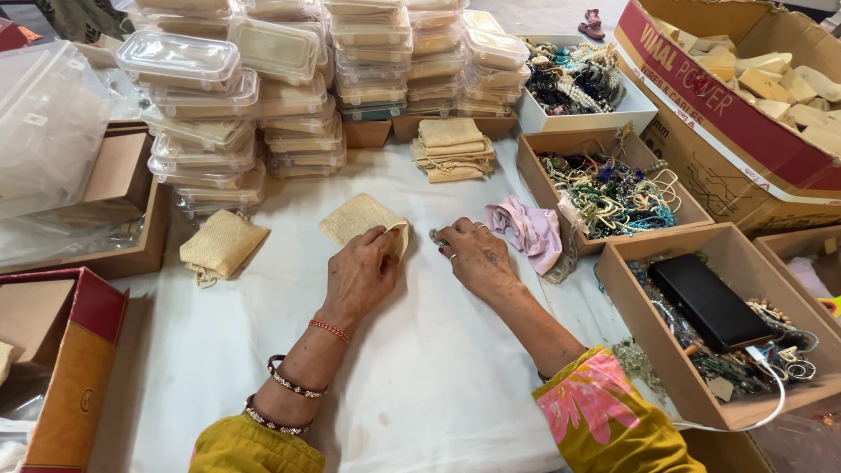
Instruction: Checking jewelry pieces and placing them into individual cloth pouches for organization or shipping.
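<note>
Left hand (361, 273) pinches mouth of small beige jute pouch (359, 219), flat on white-covered table (438, 368), centre. Right hand (473, 254) just right of pouch, fingers curled around small beaded piece (435, 236); grip partly hidden. Pink cloth (530, 229) right of it. 2nd pouch (223, 245) lies left. Stacked clear plastic boxes (289, 79) far side. Cardboard trays of bead jewellery (609, 193) right.

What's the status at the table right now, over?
Left hand pinching small beige burlap pouch at its mouth. Right hand holding small beaded piece beside it. Pink cloth nearby, not blocking.
</note>
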